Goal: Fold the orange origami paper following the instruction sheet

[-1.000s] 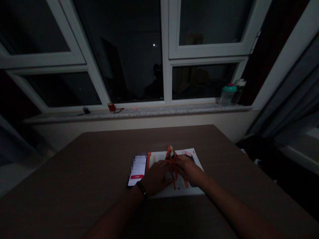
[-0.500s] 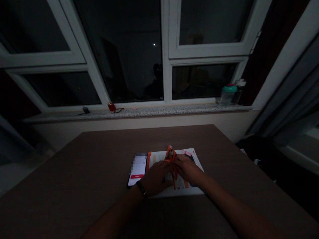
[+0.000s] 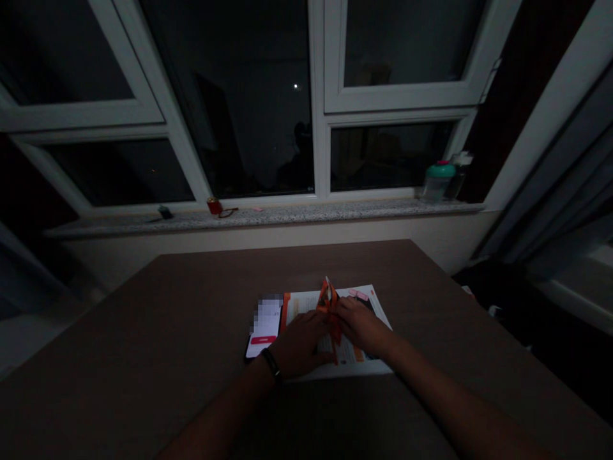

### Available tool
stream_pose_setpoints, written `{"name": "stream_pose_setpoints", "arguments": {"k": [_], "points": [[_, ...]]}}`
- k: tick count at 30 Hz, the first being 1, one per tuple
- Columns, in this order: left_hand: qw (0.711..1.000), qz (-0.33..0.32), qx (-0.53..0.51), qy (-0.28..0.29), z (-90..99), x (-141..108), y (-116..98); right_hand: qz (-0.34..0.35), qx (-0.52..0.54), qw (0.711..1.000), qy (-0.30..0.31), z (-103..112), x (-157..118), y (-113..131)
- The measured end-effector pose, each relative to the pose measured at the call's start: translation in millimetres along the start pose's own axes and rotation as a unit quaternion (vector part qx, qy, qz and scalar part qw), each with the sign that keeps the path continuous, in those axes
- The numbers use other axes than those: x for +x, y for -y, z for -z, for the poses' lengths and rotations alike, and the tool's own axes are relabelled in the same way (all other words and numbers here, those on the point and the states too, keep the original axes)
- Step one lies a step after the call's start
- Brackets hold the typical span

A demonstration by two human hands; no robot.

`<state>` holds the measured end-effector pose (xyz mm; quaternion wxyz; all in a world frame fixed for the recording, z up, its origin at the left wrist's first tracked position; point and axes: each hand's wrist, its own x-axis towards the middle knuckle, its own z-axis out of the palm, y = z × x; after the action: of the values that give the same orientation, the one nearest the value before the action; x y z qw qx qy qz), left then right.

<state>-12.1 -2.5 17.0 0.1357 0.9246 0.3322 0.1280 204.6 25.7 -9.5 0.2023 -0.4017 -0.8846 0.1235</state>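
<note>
A folded piece of orange printed paper (image 3: 328, 299) stands up between my two hands, above a printed sheet or booklet (image 3: 349, 368) lying on the table. My left hand (image 3: 302, 344) wears a dark wristband and has its fingers against the left side of the folded paper, its thumb lower down over the sheet. From the right, my right hand (image 3: 362, 322) grips the folded paper with bent fingers. The fingertips of both hands nearly meet at its middle. A phone (image 3: 264, 326) with a lit screen lies beside the sheet, left of my left hand.
The brown table (image 3: 215, 275) reaches to the wall under the window. On the stone sill (image 3: 297, 213) stand a bottle with a green lid (image 3: 438, 180), a small red object (image 3: 214, 206) and a small dark object (image 3: 165, 212).
The top of the folded paper has shifted slightly and shows a pale tip. Both hands have stayed almost in the same place.
</note>
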Motion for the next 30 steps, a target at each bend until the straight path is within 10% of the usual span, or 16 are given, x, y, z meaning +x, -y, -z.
{"name": "stream_pose_setpoints", "arguments": {"k": [30], "points": [[0.999, -0.045, 0.013, 0.016, 2.1, -0.7, 4.7, 0.004, -0.025, 1.000, 0.011, 0.1, 0.0, -1.7]]}}
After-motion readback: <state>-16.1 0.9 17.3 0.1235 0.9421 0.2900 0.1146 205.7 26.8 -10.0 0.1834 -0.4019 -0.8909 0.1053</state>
